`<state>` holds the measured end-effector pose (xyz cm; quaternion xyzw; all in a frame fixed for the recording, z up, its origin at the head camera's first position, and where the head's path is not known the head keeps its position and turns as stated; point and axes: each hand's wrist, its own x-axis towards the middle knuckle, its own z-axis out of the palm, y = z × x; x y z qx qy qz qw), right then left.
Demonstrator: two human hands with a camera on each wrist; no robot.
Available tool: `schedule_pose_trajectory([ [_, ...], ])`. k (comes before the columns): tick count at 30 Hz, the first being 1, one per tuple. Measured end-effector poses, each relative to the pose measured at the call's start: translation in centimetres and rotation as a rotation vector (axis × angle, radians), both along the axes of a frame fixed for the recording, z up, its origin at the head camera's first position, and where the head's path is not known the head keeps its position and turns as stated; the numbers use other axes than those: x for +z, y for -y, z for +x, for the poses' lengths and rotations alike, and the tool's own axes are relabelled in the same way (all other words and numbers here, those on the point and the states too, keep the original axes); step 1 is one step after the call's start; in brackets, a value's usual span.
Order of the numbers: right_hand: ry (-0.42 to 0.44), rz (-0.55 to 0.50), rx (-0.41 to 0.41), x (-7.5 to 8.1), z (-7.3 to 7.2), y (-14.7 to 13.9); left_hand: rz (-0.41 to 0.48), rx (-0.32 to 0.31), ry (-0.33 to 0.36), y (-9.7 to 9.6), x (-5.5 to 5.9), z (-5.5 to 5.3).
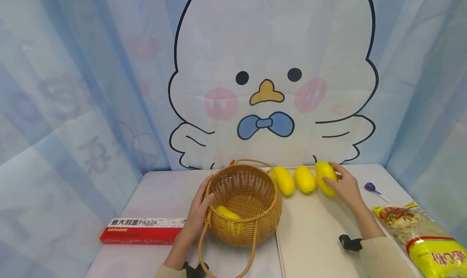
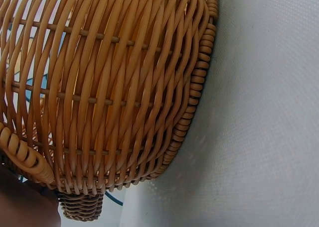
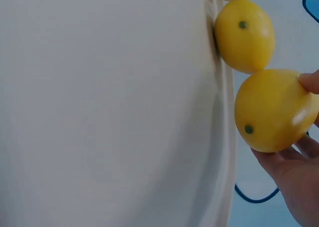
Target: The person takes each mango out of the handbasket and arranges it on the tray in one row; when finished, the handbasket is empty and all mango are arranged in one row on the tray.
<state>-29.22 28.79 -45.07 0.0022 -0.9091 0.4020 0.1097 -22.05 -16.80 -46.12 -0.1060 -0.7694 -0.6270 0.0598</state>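
My right hand (image 1: pixel 344 187) has its fingers round a yellow fruit (image 1: pixel 324 176), right of two more fruits (image 1: pixel 305 179) at the surface's (image 1: pixel 157 195) far edge; lifted or resting, I can't quite tell. It looks smooth, stiff, perhaps slippery, best held round its middle. My left hand (image 1: pixel 197 213) grips the light-looking basket's (image 1: pixel 231 234) left rim.

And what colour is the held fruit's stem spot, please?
Dark green; the right wrist view shows the stem spot best.

Round tan wicker basket (image 1: pixel 270 219) woven rough and ribbed, oval yellow fruits (image 1: pixel 305 179) finished smooth and glossy, blue-and-white printed cloth backdrop (image 1: pixel 273 39) creased and matt
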Motion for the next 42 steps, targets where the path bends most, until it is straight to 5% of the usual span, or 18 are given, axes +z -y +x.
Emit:
schedule_pose_trajectory([
  [9,0.048,-0.021,-0.016,-2.2,-0.9,-0.9,0.002,0.001,0.002,0.0,0.0,0.0],
  [23,0.044,-0.002,0.012,-2.7,-0.9,-0.9,0.006,-0.004,0.008,0.0,-0.1,-0.1],
  [42,0.176,0.012,-0.008,-2.1,-0.6,1.0,0.010,-0.007,-0.002,0.1,-0.1,0.0],
])
